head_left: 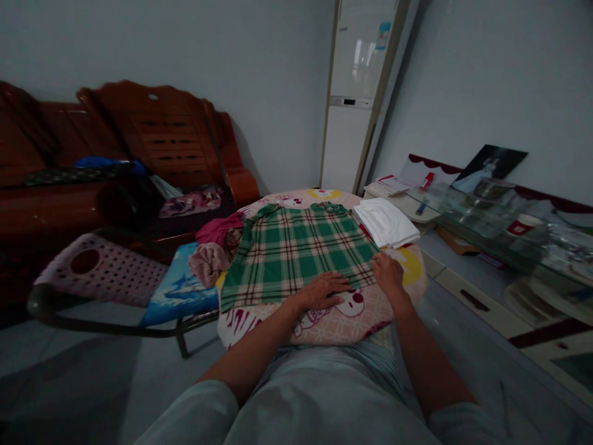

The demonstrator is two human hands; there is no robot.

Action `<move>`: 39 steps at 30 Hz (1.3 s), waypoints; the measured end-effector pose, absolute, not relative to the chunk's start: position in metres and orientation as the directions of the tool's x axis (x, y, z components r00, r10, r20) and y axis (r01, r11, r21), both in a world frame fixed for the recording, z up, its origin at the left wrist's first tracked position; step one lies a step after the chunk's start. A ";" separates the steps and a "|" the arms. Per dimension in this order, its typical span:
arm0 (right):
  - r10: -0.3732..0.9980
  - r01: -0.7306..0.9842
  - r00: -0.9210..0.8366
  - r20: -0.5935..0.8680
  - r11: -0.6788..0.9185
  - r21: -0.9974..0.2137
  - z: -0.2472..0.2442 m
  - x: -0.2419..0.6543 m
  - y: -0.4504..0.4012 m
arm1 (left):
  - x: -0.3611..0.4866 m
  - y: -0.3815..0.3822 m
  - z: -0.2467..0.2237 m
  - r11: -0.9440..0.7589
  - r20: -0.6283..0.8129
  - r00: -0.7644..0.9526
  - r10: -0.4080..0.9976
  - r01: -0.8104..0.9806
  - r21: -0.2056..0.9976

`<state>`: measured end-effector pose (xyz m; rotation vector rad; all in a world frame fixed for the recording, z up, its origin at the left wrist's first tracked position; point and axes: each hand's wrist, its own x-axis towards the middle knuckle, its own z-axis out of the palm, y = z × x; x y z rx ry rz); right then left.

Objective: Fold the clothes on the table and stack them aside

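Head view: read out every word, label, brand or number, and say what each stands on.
No text can be read.
Blue label on the tall white unit: too small.
Control panel on that unit: marks too small.
Red patch on the white cup: too blurred.
Green plaid cloth: no lettering seen.

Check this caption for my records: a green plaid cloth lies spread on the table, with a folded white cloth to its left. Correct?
Wrong side: the head view shows the folded white cloth right of the green plaid cloth, which does lie spread on the table.
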<state>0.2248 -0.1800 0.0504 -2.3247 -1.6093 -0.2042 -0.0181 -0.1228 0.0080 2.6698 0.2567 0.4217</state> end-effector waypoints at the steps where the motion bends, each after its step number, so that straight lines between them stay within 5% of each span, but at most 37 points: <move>1: 0.922 0.951 0.298 0.248 -0.265 -0.158 0.047 0.217 -0.178 | -0.018 -0.123 0.007 -0.893 0.246 0.938 0.242 0.116 0.436; 6: 0.954 0.968 0.251 0.163 -0.241 -0.076 0.035 0.190 -0.171 | -0.018 -0.127 0.009 -0.841 0.285 0.914 0.290 0.102 0.531; 11: 0.970 0.965 0.119 0.213 -0.063 -0.254 0.039 0.162 -0.159 | -0.033 -0.121 0.015 -0.628 0.334 0.661 0.672 0.271 0.730; 14: 0.982 0.941 -0.014 0.190 0.077 -0.330 0.030 0.148 -0.157 | -0.050 -0.115 0.011 -0.603 0.338 0.533 0.776 0.469 0.646; 19: 0.987 0.966 -0.018 0.161 0.059 -0.253 0.014 0.138 -0.159 | -0.074 -0.115 -0.001 -0.602 0.259 0.548 0.795 0.663 0.445; 28: 0.973 0.956 -0.194 0.122 0.215 -0.199 0.018 0.100 -0.158 | -0.098 -0.120 0.002 -0.525 0.269 0.451 0.851 0.745 0.411; 39: 0.971 0.963 -0.192 0.140 0.214 -0.166 0.007 0.100 -0.161 | -0.164 -0.112 -0.002 -0.211 0.291 0.092 0.952 0.888 0.408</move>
